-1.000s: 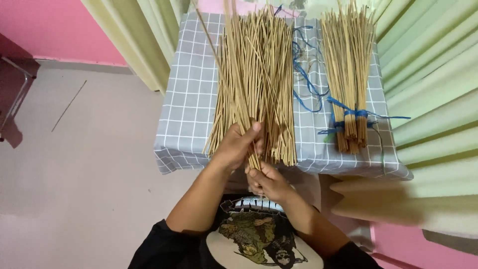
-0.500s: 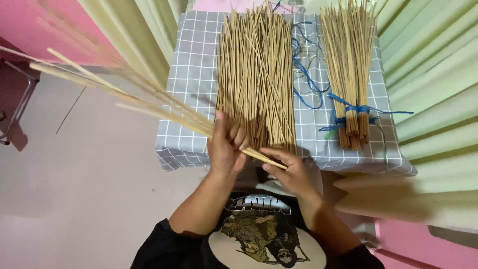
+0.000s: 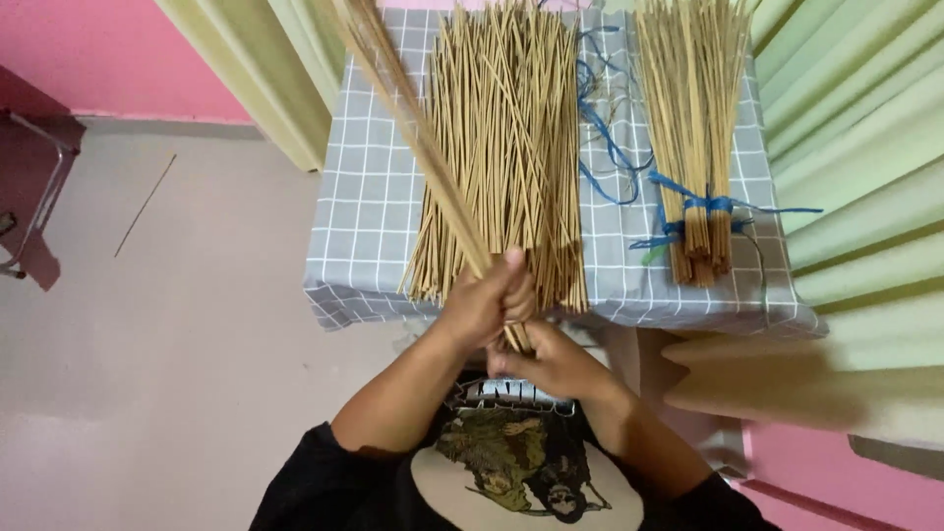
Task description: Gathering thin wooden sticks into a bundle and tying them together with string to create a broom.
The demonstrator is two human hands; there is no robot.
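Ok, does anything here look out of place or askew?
One thin stick lies alone on the floor, away from the loose pile and the tied bundle on the table. A blue string lies tangled between them.

Tan sticks [image 3: 511, 147], grey white-checked cloth [image 3: 364, 216], blue string [image 3: 688, 206], pink wall [image 3: 88, 54].

Table [image 3: 374, 216] under grey checked cloth | loose sticks [image 3: 511, 147] heaped at its middle, running 12 to 6 | blue string [image 3: 600, 147] at their 3 o'clock | tied bundle [image 3: 693, 128] further toward 3 | we see one stick [image 3: 145, 205] on the floor [image 3: 177, 344] at 9
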